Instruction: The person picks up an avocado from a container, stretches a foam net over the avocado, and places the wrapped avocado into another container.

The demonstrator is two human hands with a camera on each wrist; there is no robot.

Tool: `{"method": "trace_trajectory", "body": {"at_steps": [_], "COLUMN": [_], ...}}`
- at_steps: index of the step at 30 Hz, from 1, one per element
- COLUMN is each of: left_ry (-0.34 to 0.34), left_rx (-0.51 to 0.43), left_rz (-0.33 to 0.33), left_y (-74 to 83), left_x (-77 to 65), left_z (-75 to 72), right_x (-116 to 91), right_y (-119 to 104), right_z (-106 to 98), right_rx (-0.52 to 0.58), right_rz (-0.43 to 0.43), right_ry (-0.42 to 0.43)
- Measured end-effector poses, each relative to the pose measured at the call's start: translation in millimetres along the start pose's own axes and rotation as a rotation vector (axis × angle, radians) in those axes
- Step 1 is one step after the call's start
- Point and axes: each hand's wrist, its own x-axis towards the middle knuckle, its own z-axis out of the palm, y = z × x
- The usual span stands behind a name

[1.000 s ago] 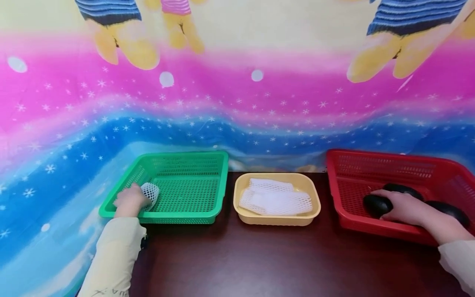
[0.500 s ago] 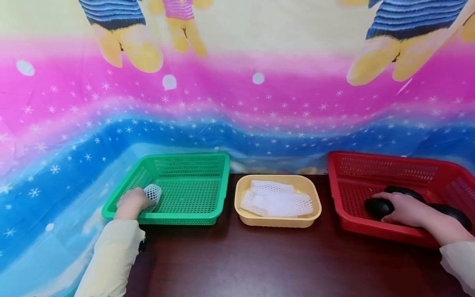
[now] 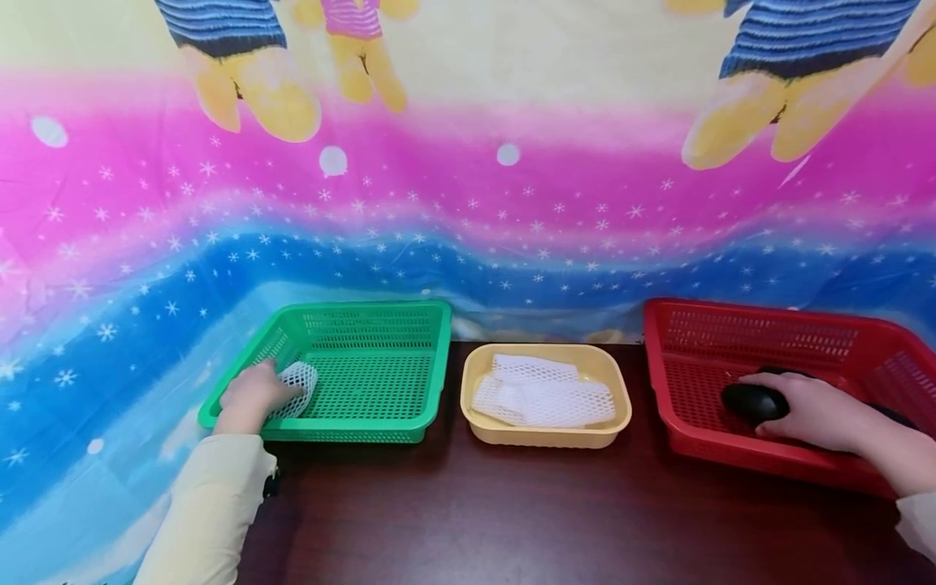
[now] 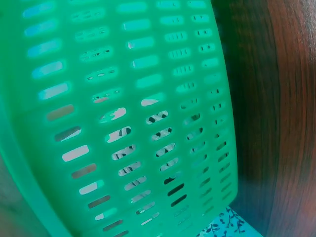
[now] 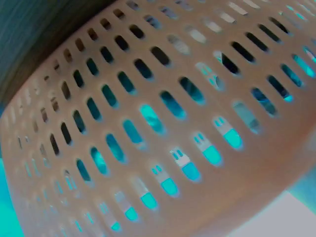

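Note:
At the left end of the green basket (image 3: 436, 370), my left hand (image 3: 252, 396) holds a white foam net sleeve (image 3: 301, 382), its thumb lying across the near side. Part of the sleeve is hidden behind that hand. Over in the red basket (image 3: 661, 390), my right hand (image 3: 822, 412) grips a smooth black oval object (image 3: 753, 402) between thumb and fingers. Other dark rounded objects lie behind and beneath this hand, mostly covered by it. Both wrist views look at slotted basket walls, the green basket wall (image 4: 113, 103) and the red basket wall (image 5: 163, 143), which block the hands.
Between the baskets stands a small pale yellow tray (image 3: 544, 435) with several white foam nets (image 3: 544, 398) in it. All three containers rest on a dark brown table (image 3: 512, 512). A colourful printed cloth (image 3: 468, 187) hangs right behind them.
My right hand has shifted slightly right and up with the black oval object, covering more of the others. My left hand has moved a little to the left, with the sleeve still beside it.

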Motion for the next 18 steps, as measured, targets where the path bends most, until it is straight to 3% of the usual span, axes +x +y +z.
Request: {"method": "trace_trajectory", "body": {"at_steps": [7,18], "left_ry": [0.03,0.091], "left_rx": [-0.031,-0.052], "left_rz": [0.015,0.096], "left_y": [-1.5,8.4], "left_x": [-0.2,-2.0], "left_z": [-1.5,-5.3], "right_x": [-5,-10], "right_y": [-13,-37], "right_z": [-6,-10], "right_rx": [-0.008,-0.066], "right_rz": [-0.002,0.006], "right_ry": [0.013,0.048]}}
